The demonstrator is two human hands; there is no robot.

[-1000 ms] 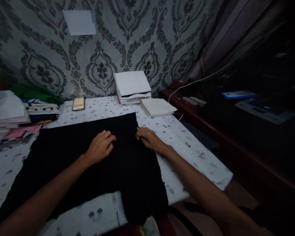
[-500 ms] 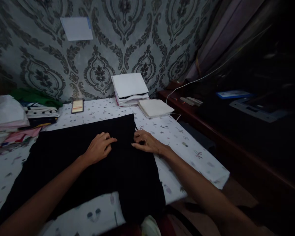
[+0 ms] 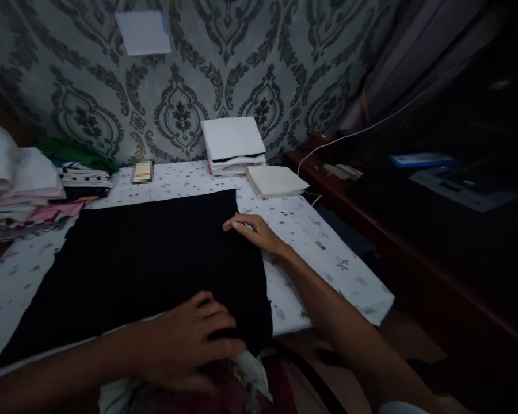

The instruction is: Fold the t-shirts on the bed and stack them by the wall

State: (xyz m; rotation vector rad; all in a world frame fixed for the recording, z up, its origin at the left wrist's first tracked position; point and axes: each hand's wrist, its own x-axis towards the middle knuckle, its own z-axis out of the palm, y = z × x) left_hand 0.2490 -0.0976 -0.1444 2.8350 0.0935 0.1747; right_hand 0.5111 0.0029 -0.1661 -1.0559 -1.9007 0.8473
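Observation:
A black cloth lies spread out on a table covered by a white patterned sheet. My left hand is over the cloth's near edge, fingers apart and slightly bent, holding nothing visible. At the cloth's right edge, near its far right corner, my right hand rests with fingertips drawn together on the fabric. Whether a bit of cloth is pinched there is too dark to tell.
Folded clothes are piled at the left. White stacked items and a cream folded stack stand at the back. A small card lies near the wall. A cable runs along the right.
My left hand has moved down toward me, to the near edge of the black cloth. My right hand has shifted slightly up. The cloth's near part looks straighter, and the view has tilted.

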